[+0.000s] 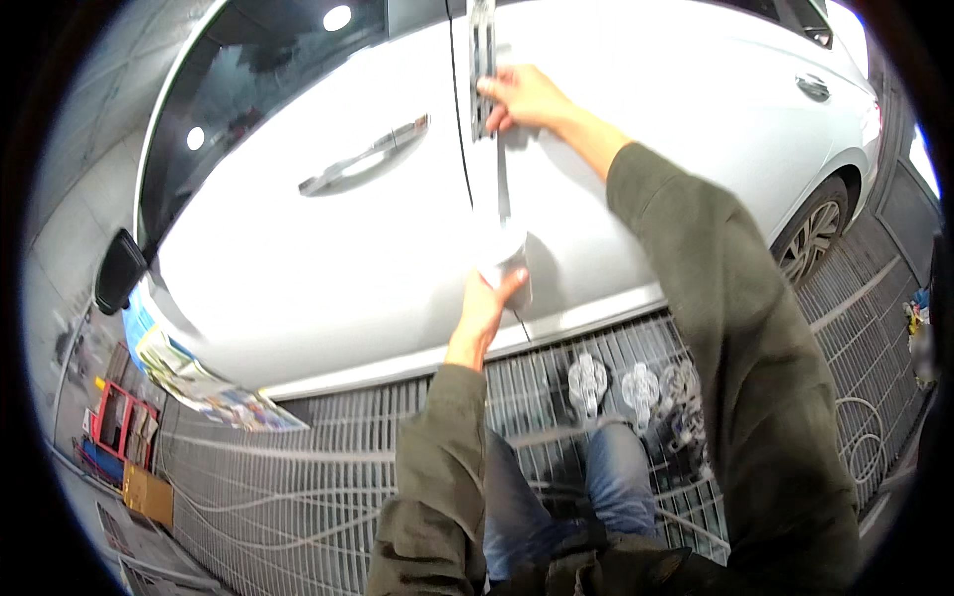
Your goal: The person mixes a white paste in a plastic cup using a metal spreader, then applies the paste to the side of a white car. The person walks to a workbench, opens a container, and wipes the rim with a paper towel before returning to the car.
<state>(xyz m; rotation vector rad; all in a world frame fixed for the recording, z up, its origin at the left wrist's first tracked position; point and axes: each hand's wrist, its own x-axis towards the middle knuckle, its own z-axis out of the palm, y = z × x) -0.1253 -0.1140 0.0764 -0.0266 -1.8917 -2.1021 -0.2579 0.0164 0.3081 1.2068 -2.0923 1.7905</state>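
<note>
A white car point(298, 258) stands side-on in front of me, its door seam running down behind my hands. High up on that seam, my right hand point(527, 97) grips the edge of a long grey slotted bar point(483, 50) lying against the panel. Lower down, my left hand point(484, 306) is closed around a pale object point(514, 260); glare washes out its shape, so its kind is unclear. Between bar and object runs a pale strip point(485, 179) with a dark shadow beside it. To the left is the chrome door handle point(363, 157).
Slatted metal grating point(328, 487) covers the floor, crossed by pale hoses point(248, 541). Close to my knees lie a few whitish, dusty objects point(588, 382). Printed sheeting point(204, 382) hangs at the car's front. A red rack point(124, 422) and cardboard box point(147, 494) stand far left.
</note>
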